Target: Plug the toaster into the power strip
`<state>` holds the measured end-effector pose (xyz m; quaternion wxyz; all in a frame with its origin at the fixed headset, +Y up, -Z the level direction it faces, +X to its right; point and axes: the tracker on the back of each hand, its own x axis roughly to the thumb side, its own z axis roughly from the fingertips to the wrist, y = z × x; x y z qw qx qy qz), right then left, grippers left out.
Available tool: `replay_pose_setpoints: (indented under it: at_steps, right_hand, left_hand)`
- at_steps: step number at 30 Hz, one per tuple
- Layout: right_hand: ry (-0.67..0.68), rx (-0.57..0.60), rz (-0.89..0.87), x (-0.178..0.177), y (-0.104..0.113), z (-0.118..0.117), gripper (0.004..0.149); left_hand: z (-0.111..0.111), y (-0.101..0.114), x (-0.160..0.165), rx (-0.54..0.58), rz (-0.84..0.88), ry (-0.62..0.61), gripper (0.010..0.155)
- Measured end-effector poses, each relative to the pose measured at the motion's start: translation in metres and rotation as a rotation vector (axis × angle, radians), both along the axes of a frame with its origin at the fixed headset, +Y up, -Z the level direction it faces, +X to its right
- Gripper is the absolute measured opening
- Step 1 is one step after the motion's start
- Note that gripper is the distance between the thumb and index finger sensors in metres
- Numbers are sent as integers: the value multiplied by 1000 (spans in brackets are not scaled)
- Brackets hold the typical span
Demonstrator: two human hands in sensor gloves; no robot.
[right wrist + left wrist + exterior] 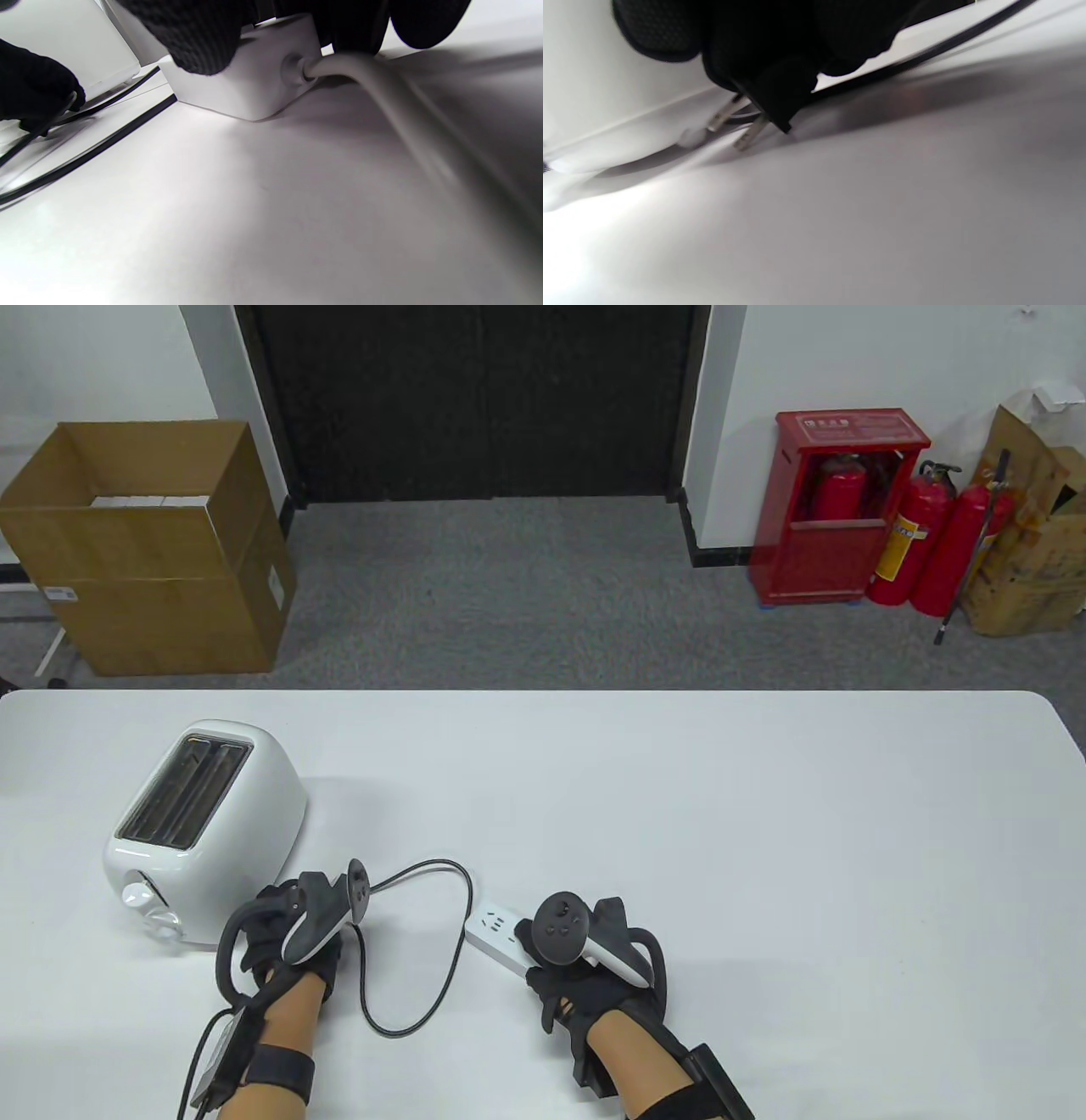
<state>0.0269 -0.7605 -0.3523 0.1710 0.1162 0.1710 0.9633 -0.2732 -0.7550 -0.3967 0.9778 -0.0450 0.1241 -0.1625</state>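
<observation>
A white two-slot toaster [199,831] stands at the table's left. Its black cord [441,950] loops across the table between my hands. My left hand [293,920] sits just right of the toaster and grips the black plug [774,99], whose metal prongs [746,137] point down just above the table. My right hand [585,959] rests on the near end of the white power strip [496,933] and holds it on the table. In the right wrist view my fingers [191,38] grip the strip's end [250,80] where its white cable [407,114] leaves.
The white table's [764,831] far edge runs across the middle of the view. Beyond it on the floor stand a cardboard box [153,551] at left and a red extinguisher cabinet [836,504] with extinguishers at right.
</observation>
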Motion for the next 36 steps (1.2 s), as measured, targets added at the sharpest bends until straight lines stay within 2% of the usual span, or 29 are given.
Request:
replay_pose_setpoints:
  at_steps: [3,9,13,19,25,36]
  right_hand:
    - [-7,1,-5,0,0,-1,65]
    - [-13,-11,-12,0,0,-1,67]
    - [-8,-15,-6,0,-1,-1,67]
    - [-3,-18,-1,-1,-1,-1,67]
    - [0,-21,-4,-1,-1,-1,67]
    - [3,-20,-1,-1,-2,-1,67]
  left_hand:
    - [1,13,10,90,89,-32,45]
    - [5,40,39,239,334,-187,46]
    - [9,49,64,259,528,-277,46]
    - [10,54,103,172,691,-375,45]
    - [13,47,125,144,687,-414,45]
    - [19,33,133,200,606,-445,45]
